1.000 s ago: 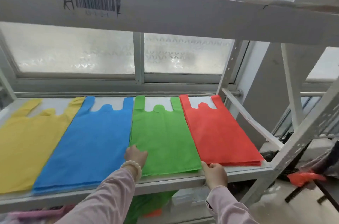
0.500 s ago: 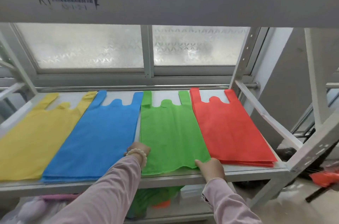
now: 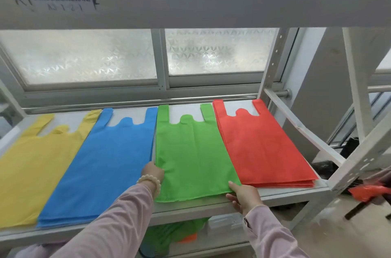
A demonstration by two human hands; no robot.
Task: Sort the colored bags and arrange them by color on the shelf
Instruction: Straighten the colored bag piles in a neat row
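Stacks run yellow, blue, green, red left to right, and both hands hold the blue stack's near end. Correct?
No. The head view shows the left hand and right hand at the near end of the green stack, not the blue stack. The colour order is right.

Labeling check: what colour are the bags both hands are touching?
Green. The bags show best in the head view.

Yellow stack (image 3: 31, 173), far left of left hand (image 3: 152, 173), is running off frame. Left fingers are hiding at green stack's (image 3: 194, 156) edge. Lower bags (image 3: 169, 236), below that hand, are sitting mostly behind the shelf (image 3: 201, 208).
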